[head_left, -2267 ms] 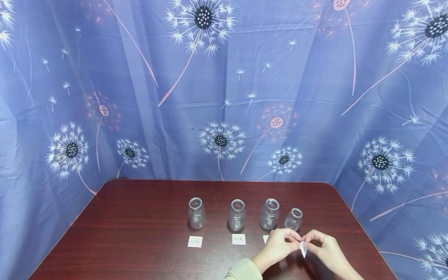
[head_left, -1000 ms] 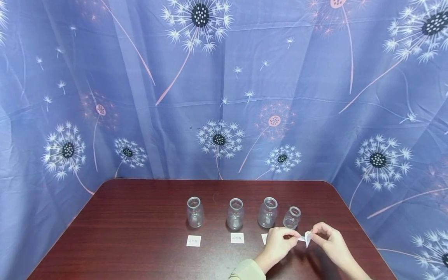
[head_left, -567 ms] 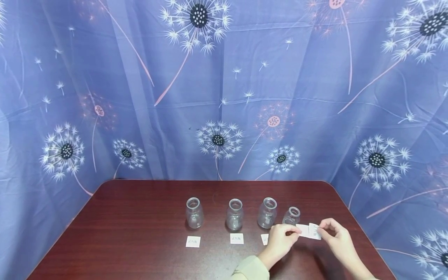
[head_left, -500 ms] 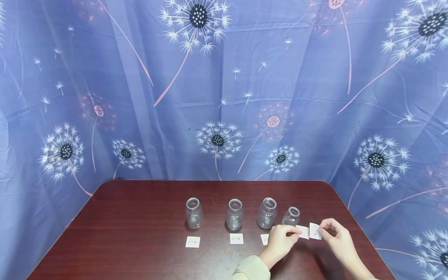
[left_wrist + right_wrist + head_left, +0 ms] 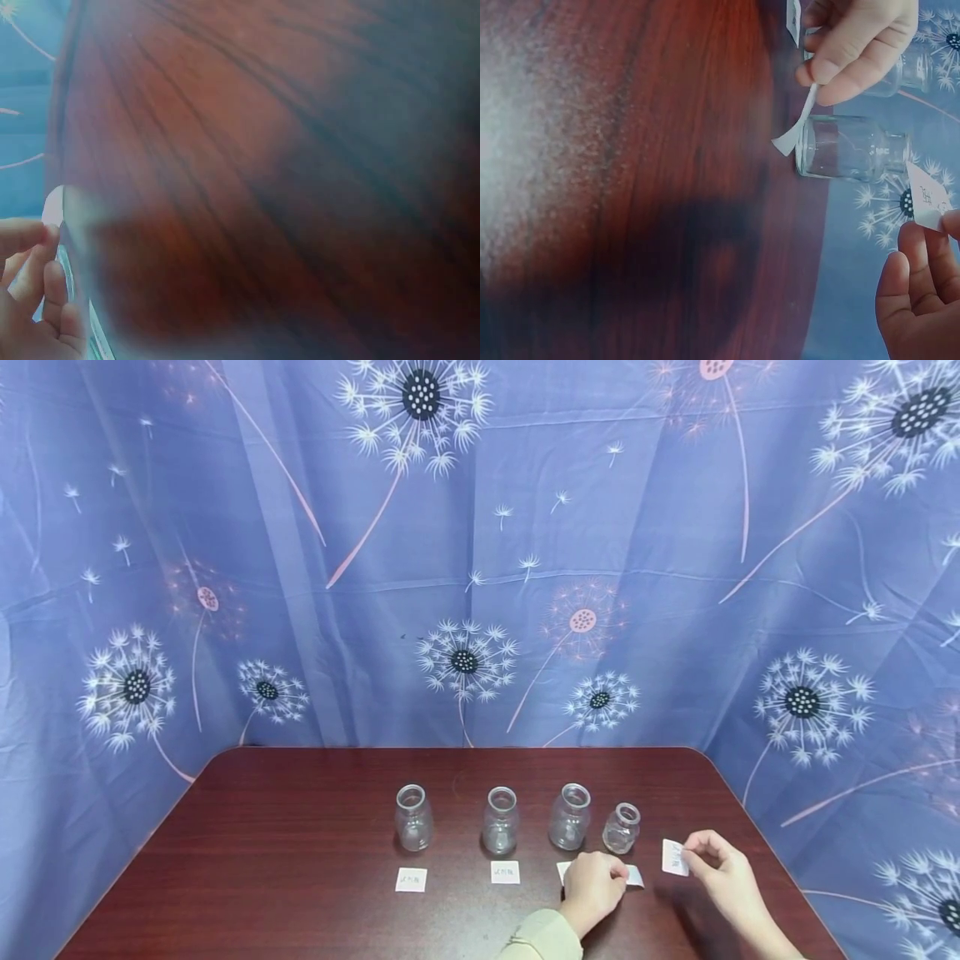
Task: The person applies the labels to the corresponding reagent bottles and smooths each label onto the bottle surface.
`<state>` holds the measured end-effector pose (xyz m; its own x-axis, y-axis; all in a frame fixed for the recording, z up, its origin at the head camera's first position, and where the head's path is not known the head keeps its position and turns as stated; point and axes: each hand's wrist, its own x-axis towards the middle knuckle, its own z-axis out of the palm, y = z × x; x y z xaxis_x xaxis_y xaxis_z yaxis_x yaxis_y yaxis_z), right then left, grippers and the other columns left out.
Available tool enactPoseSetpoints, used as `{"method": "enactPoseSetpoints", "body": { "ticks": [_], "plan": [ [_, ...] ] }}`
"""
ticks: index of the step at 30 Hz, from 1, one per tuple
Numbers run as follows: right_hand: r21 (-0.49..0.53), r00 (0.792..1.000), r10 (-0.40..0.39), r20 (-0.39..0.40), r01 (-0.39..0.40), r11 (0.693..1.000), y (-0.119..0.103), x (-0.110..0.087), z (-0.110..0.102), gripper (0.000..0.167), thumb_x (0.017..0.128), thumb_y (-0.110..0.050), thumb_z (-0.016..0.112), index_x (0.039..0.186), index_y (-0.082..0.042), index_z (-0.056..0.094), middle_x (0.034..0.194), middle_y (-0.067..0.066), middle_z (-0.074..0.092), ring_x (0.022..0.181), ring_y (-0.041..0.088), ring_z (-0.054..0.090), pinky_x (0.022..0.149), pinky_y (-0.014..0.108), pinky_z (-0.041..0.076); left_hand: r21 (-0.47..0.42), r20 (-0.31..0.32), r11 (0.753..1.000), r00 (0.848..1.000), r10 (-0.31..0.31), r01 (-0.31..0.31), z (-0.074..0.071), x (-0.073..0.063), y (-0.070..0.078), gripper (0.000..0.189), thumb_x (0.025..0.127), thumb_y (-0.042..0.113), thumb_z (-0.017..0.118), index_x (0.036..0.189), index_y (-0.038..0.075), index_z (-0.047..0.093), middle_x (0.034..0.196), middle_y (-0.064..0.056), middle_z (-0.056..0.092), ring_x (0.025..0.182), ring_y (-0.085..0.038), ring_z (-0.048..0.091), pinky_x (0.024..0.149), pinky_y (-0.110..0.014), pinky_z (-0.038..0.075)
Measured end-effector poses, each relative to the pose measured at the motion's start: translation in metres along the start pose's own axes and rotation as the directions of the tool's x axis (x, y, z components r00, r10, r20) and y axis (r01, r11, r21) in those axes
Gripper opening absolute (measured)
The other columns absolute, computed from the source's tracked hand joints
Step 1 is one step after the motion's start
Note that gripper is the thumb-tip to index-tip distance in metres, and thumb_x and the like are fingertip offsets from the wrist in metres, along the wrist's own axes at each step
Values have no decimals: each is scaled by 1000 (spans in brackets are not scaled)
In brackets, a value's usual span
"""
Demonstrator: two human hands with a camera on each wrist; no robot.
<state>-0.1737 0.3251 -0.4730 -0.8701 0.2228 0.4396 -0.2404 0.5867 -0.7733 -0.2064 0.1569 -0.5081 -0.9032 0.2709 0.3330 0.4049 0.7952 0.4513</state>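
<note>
In the head view my right hand (image 5: 720, 881) pinches a white sticker label (image 5: 675, 857) with handwriting by its right edge, above the table's right side. The same label (image 5: 928, 196) shows between thumb and fingers in the right wrist view. My left hand (image 5: 595, 889) pinches a blank white slip, apparently the label's backing paper (image 5: 634, 877), low over the table. This slip (image 5: 799, 127) looks slightly bent in the right wrist view. A small clear glass jar (image 5: 621, 829) stands just behind the hands, its mouth uncovered. The left wrist view catches only part of the left hand (image 5: 30, 292).
Three taller open glass jars, the left one (image 5: 415, 822), the middle one (image 5: 501, 827) and the right one (image 5: 570, 822), stand in a row. Written labels (image 5: 411, 880) lie before them; the third (image 5: 563, 870) is partly hidden by my left hand. A patterned curtain (image 5: 360, 635) surrounds the table (image 5: 285, 852).
The folded slip has come apart into a label and a blank backing. My right hand has moved right with the label, while the left has drawn left and nearer with the backing.
</note>
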Motion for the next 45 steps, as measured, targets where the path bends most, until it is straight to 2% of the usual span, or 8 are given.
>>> {"method": "enactPoseSetpoints", "body": {
  "ticks": [9, 12, 15, 21, 26, 31, 40, 45],
  "plan": [
    [-4, 1000, 2, 30, -2, 1000, 0, -2, 4, 13, 71, 12, 57, 74, 0, 52, 61, -16, 53, 54, -5, 46, 48, 15, 37, 84, 61, 996, 998, 26, -31, 2, 1, -5, 5, 64, 33, 68, 65, 38, 66, 65, 20, 61, 60, 0, 55, 46, -16, 32],
    [12, 999, -14, 42, 13, 1000, 2, -3, 6, 14, 70, 13, 57, 73, 0, 52, 61, -14, 54, 55, -4, 46, 49, 15, 36, 48, 34, 998, 998, 48, -50, 1, 4, -8, 6, 65, 31, 67, 68, 36, 68, 66, 17, 60, 61, 0, 55, 47, -14, 33],
    [32, 997, -44, 64, 42, 999, 2, -4, 7, 17, 68, 14, 57, 72, -2, 52, 61, -13, 55, 55, -4, 47, 49, 16, 37, -33, -21, 994, 994, 108, -109, 0, 7, -10, 7, 69, 28, 65, 74, 31, 69, 67, 15, 59, 60, 2, 53, 48, -11, 32],
    [-20, 990, -57, 128, 60, 998, -1, -6, 10, 19, 69, 13, 61, 72, -5, 53, 61, -9, 55, 56, -4, 46, 48, 17, 37, -159, -86, 958, 970, 227, -238, -8, 18, -10, 11, 77, 29, 60, 84, 27, 68, 72, 16, 62, 59, 11, 48, 52, -4, 29],
    [-17, 978, -92, 189, 97, 995, -4, -7, 14, 19, 69, 11, 62, 70, -6, 53, 59, -2, 54, 52, -2, 44, 45, 19, 34, -155, -77, 948, 960, 269, -278, -12, 22, -8, 10, 76, 32, 62, 84, 30, 67, 74, 19, 61, 60, 12, 46, 54, -2, 27],
    [-12, 960, -145, 239, 153, 988, -10, -9, 15, 22, 68, 11, 63, 69, -8, 53, 60, -4, 55, 55, -4, 43, 45, 19, 34, -113, -64, 942, 948, 312, -317, -14, 21, -9, 8, 73, 31, 66, 81, 30, 67, 74, 20, 63, 64, 9, 52, 56, -3, 30],
    [66, 929, -242, 278, 233, 970, -13, -8, 18, 23, 66, 12, 63, 71, -9, 55, 63, -2, 59, 62, -7, 47, 50, 17, 37, -66, -5, 944, 946, 324, -323, -13, 16, -11, 1, 72, 33, 64, 72, 33, 65, 66, 22, 59, 59, 11, 44, 50, -5, 25],
    [74, 944, -210, 256, 197, 978, -10, -8, 17, 17, 68, 9, 65, 77, -4, 59, 71, -3, 62, 69, -6, 52, 56, 14, 40, -88, -21, 948, 952, 307, -307, -13, 16, -13, 3, 71, 31, 65, 69, 31, 63, 64, 20, 59, 59, 10, 44, 51, -5, 26]
  ]
}}
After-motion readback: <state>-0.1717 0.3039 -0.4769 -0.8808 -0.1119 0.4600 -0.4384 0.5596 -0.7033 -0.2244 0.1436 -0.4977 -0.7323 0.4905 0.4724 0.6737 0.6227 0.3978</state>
